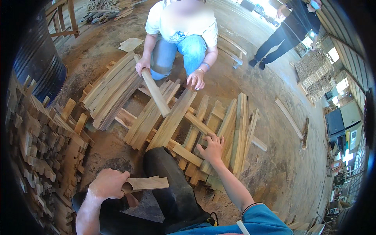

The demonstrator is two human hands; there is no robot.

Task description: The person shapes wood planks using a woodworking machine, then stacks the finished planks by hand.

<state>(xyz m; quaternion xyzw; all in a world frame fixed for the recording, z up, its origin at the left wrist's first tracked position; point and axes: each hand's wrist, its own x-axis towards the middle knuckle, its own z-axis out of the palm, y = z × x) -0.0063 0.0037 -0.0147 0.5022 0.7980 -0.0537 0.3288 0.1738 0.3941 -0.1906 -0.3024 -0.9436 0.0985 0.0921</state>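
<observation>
My left hand [109, 182] is closed round short wooden boards [150, 183], held low in front of my bent knee. Their ends stick out to the right, and one edge looks notched or broken. Reaching forward, my right hand [212, 149] has its fingers spread over the right-hand group of wooden planks [226, 129]; whether the fingertips touch the wood I cannot tell. Across from me a crouching co-worker grips a plank [154, 92] in one hand, tilted over the middle planks [152, 117]. The co-worker's other hand [196, 79] is near the far end of these planks.
Stacked wood offcuts [39, 156] crowd my left side, with a dark metal drum [41, 64] behind them. A neat row of planks [113, 90] lies at the far left. Loose strips [289, 117] lie on the floor to the right. Another person [284, 33] stands farther back.
</observation>
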